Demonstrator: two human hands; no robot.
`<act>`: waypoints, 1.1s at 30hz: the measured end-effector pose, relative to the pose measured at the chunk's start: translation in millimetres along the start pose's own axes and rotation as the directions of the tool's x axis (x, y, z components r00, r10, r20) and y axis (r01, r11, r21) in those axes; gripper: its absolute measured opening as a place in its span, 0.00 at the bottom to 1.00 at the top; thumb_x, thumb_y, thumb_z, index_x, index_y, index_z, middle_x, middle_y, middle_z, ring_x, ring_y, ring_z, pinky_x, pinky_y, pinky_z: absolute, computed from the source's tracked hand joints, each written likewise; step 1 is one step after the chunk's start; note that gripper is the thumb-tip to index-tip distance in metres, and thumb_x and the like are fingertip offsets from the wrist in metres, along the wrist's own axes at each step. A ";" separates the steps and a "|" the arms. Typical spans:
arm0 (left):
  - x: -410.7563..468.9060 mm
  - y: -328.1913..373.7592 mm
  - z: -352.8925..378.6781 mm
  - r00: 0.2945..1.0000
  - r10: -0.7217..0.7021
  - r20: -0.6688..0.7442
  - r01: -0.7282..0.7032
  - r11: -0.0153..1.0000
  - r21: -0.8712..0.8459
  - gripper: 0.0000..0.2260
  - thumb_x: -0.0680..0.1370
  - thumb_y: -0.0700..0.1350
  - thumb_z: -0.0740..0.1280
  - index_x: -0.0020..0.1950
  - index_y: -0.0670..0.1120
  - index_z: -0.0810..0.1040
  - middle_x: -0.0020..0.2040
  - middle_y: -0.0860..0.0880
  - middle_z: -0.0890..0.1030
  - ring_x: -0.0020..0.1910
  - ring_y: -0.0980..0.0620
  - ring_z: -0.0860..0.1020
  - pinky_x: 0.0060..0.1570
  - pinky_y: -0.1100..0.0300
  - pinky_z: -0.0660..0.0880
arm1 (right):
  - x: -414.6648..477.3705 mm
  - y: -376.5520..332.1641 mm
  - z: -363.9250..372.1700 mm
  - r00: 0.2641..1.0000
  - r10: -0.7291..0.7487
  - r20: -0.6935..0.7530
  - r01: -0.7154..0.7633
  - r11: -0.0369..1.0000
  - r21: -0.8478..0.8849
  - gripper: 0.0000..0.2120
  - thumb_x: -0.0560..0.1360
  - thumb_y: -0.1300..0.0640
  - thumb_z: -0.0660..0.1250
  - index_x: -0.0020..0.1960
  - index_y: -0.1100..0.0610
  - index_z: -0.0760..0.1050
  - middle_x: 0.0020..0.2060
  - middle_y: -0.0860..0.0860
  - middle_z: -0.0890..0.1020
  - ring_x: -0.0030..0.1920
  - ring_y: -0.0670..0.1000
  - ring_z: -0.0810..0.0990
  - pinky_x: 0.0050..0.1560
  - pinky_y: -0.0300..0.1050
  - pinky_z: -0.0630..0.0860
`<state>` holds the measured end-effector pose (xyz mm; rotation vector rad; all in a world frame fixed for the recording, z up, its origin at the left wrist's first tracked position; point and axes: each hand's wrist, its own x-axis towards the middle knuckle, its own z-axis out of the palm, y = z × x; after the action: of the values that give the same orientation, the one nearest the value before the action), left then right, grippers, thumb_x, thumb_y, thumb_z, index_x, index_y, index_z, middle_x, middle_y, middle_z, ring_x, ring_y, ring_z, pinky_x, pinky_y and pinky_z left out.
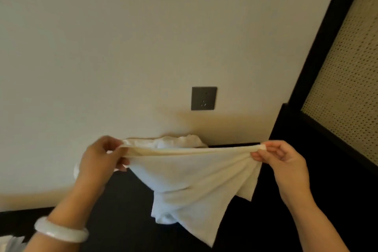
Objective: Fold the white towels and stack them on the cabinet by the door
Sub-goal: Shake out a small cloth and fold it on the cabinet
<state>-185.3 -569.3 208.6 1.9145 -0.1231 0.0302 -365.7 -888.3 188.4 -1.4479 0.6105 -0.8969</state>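
Both forearms cut off by lower edge. White towel (184,180) held up in the air, top hem stretched taut between the hands; lower part bunched and folded on itself, edges hard to trace, and whether it touches the dark cabinet top (126,221) below cannot be told. Left hand (100,157) pinches the left corner, thumb on the near side, fingertips partly hidden behind cloth. Right hand (284,161) pinches the right corner between thumb and forefinger, other fingers curled. Second towel (180,141), crumpled, lies behind against the wall (102,47), mostly hidden by the held one. Grey socket (204,98) on wall above it. White bangle (61,230) on left wrist. Pale material (10,243) at bottom-left corner, cut off, unidentifiable. Perforated panel (347,88) in black frame (319,57) at right.
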 end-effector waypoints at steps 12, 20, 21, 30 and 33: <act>31.5 161.8 -58.7 0.934 0.356 0.035 -0.349 0.888 0.299 0.04 0.76 0.40 0.71 0.41 0.43 0.81 0.28 0.46 0.82 0.24 0.52 0.79 0.41 0.52 0.77 | 45.9 -126.6 6.6 0.920 -0.339 0.194 0.352 0.935 -0.036 0.08 0.74 0.72 0.70 0.46 0.59 0.80 0.34 0.54 0.84 0.34 0.50 0.83 0.39 0.34 0.79; 40.9 173.2 -80.2 0.955 0.257 0.145 -0.293 0.889 0.352 0.04 0.75 0.32 0.70 0.43 0.39 0.81 0.31 0.42 0.83 0.27 0.46 0.81 0.37 0.53 0.80 | 51.2 -145.1 9.1 0.924 -0.301 0.237 0.368 0.870 -0.327 0.06 0.75 0.67 0.70 0.43 0.57 0.79 0.33 0.55 0.82 0.29 0.50 0.77 0.35 0.42 0.74; 42.2 172.9 -81.0 0.953 0.233 0.191 -0.292 0.874 0.388 0.05 0.75 0.32 0.69 0.44 0.40 0.81 0.31 0.43 0.83 0.27 0.47 0.81 0.36 0.56 0.79 | 50.4 -147.2 9.9 0.930 -0.281 0.238 0.354 0.860 -0.368 0.05 0.76 0.65 0.70 0.44 0.56 0.79 0.36 0.54 0.82 0.27 0.48 0.75 0.33 0.42 0.72; 53.2 183.6 -100.1 0.906 0.052 0.421 -0.212 0.915 0.343 0.08 0.75 0.30 0.70 0.42 0.41 0.86 0.32 0.44 0.82 0.30 0.52 0.79 0.32 0.66 0.77 | 44.3 -160.4 4.5 0.903 -0.182 0.388 0.370 0.790 -0.490 0.04 0.77 0.66 0.68 0.47 0.59 0.75 0.27 0.56 0.81 0.24 0.51 0.74 0.31 0.44 0.72; 57.0 185.4 -106.0 0.891 -0.007 0.454 -0.111 0.966 0.234 0.04 0.73 0.31 0.72 0.43 0.38 0.86 0.36 0.45 0.84 0.34 0.54 0.82 0.35 0.67 0.78 | 47.5 -163.1 0.1 0.896 -0.167 0.410 0.357 0.821 -0.445 0.12 0.77 0.68 0.68 0.53 0.51 0.76 0.28 0.57 0.82 0.26 0.52 0.77 0.33 0.44 0.74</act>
<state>-143.2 -536.0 423.1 2.1459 -0.5082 -0.3856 -363.3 -911.4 356.7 -2.1699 0.3855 -0.6779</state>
